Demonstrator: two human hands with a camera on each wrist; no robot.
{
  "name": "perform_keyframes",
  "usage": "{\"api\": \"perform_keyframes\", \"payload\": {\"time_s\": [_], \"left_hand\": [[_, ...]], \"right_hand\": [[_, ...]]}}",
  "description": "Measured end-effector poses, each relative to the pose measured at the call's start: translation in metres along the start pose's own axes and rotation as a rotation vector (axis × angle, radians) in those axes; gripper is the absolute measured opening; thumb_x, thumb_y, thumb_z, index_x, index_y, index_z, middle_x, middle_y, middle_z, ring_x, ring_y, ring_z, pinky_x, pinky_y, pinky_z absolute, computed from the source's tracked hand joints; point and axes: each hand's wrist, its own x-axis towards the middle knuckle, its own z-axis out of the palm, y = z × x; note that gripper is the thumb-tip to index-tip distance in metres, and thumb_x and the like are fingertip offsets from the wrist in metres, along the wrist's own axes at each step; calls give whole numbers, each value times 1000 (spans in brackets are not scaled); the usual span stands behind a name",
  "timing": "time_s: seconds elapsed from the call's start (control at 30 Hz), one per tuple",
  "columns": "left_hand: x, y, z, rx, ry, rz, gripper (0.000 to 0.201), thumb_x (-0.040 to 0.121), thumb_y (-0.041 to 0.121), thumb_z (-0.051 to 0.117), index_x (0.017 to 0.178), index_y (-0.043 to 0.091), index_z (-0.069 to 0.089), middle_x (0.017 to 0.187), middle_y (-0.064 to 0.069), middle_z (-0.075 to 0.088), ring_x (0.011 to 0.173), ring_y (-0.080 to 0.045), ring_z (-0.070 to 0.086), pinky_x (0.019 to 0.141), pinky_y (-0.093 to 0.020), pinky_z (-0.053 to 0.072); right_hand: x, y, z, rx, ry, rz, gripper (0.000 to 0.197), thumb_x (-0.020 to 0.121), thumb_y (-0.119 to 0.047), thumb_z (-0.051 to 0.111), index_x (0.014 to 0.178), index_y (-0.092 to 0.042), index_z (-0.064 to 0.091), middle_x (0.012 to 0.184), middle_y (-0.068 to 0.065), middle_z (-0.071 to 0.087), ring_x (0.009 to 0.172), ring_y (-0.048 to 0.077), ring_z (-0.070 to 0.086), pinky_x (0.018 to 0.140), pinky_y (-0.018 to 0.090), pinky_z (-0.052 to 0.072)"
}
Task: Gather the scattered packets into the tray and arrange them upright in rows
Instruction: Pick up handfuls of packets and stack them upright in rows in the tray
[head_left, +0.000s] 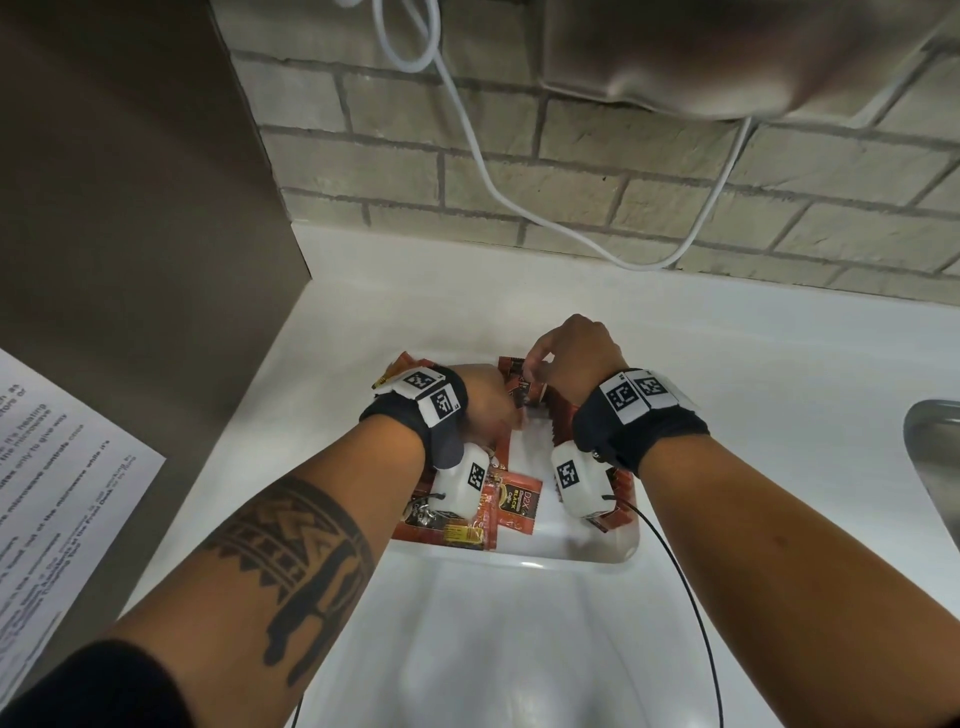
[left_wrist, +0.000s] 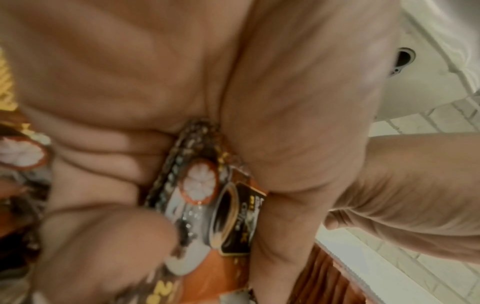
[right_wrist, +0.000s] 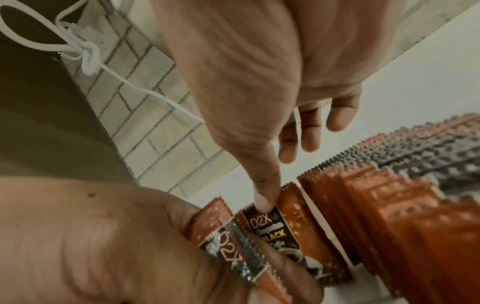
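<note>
A white tray (head_left: 571, 558) sits on the white counter and holds orange and black coffee packets. A row of upright packets (right_wrist: 389, 205) stands along its right side. Several loose packets (head_left: 514, 501) lie flat near its front left. My left hand (head_left: 506, 408) is over the tray's far left, its fingers (left_wrist: 109, 162) curled round a small bundle of packets (left_wrist: 200, 185). My right hand (head_left: 537, 371) is just beside it and pinches the top edge of one D2X packet (right_wrist: 272, 230) at the near end of the row. My wrists hide much of the tray's middle.
A brick wall (head_left: 571, 156) with a hanging white cable (head_left: 483, 171) backs the counter. A brown panel (head_left: 130, 208) and a printed sheet (head_left: 62, 467) stand at the left. A steel sink (head_left: 935, 457) lies at the right edge. A black wire (head_left: 691, 597) trails from my right wrist.
</note>
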Motion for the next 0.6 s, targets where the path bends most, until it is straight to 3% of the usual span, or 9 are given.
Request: {"api": "perform_keyframes", "payload": {"time_s": [0.13, 0.27, 0.4, 0.47, 0.53, 0.6], "left_hand": [[1, 0, 1, -11, -16, -1, 29, 93, 37, 70, 86, 9, 72, 75, -4, 67, 67, -22, 60, 59, -26, 49], [-1, 0, 1, -57, -33, -9, 27, 94, 34, 69, 93, 7, 71, 81, -6, 68, 70, -23, 60, 58, -26, 50], [-3, -2, 2, -104, -29, 2, 31, 94, 30, 69, 99, 0, 73, 93, -16, 72, 78, -28, 63, 83, -39, 59], [-5, -4, 2, -151, -25, 10, 25, 94, 26, 70, 90, 2, 71, 87, -14, 70, 74, -28, 65, 83, -40, 60], [-8, -7, 0, -233, -22, 24, 20, 93, 20, 72, 92, 0, 71, 84, -11, 71, 69, -25, 69, 72, -35, 62], [-10, -12, -1, -326, -11, 63, 23, 90, 17, 75, 102, -2, 72, 94, -15, 74, 75, -27, 73, 77, -38, 64]], "right_hand": [[2, 2, 3, 5, -11, -8, 36, 79, -9, 63, 53, -35, 67, 77, -10, 66, 86, 18, 63, 82, 37, 56], [4, 5, 3, 24, -19, -35, 31, 79, -13, 68, 57, -35, 67, 79, -10, 66, 89, 17, 63, 86, 39, 55], [3, 8, -1, 51, -8, -72, 20, 81, -20, 73, 71, -36, 69, 89, -7, 63, 98, 19, 62, 93, 40, 51], [2, 9, -4, 67, 33, -94, 19, 82, -17, 69, 75, -34, 72, 89, -8, 62, 95, 19, 61, 92, 40, 50], [0, 11, -9, 112, 80, -125, 22, 82, -15, 64, 73, -33, 73, 84, -13, 62, 89, 16, 61, 85, 34, 51], [-4, 11, -14, 172, 41, -163, 19, 84, -17, 64, 77, -31, 74, 83, -16, 66, 84, 8, 61, 71, 18, 46]]}}
